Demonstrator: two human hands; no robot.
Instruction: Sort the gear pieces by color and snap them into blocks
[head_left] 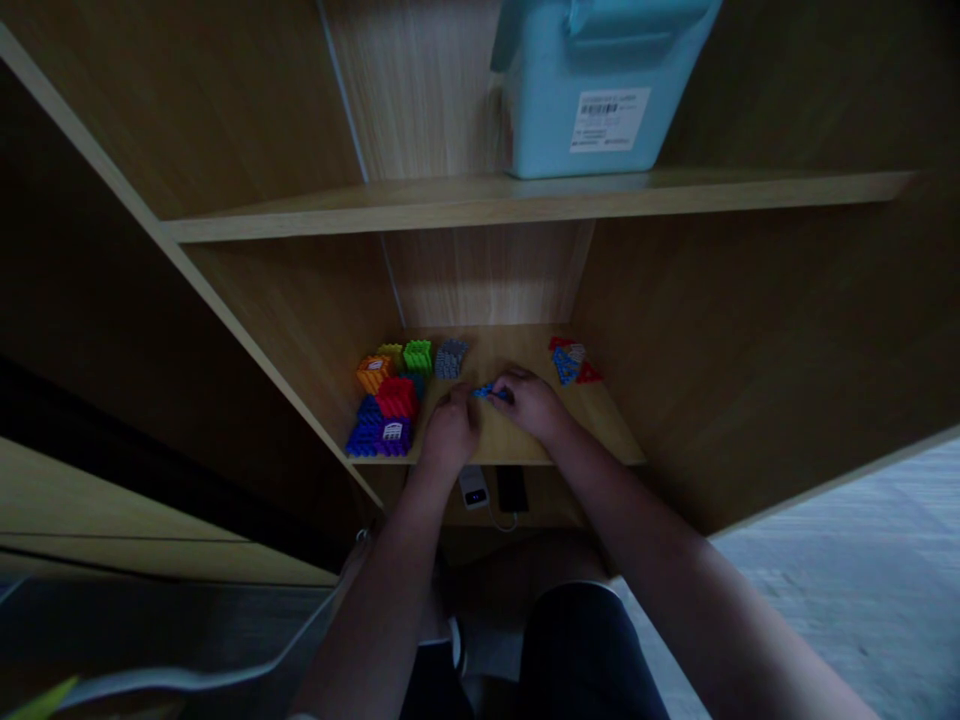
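My right hand (529,402), fingers pinched, holds a small blue plastic building tile (484,391) low over the shelf. Close against its left end is my left hand (451,430), fingers curled together; whatever they grip is hidden. To the left stand stacks of tiles sorted by colour: orange (374,375), green (418,356), red (397,398) and dark blue (367,430), with a purple tile (394,434) bearing a white window shape in front. A grey stack (451,359) sits behind my left hand. Red and blue triangular tiles (568,364) lie at the right.
A light blue bin (600,90) with a label stands on the upper shelf (450,205), above my hands. Wooden side walls enclose the compartment. Below its front edge lie a white device (473,487) and a dark phone-like slab (512,489) with a white cable.
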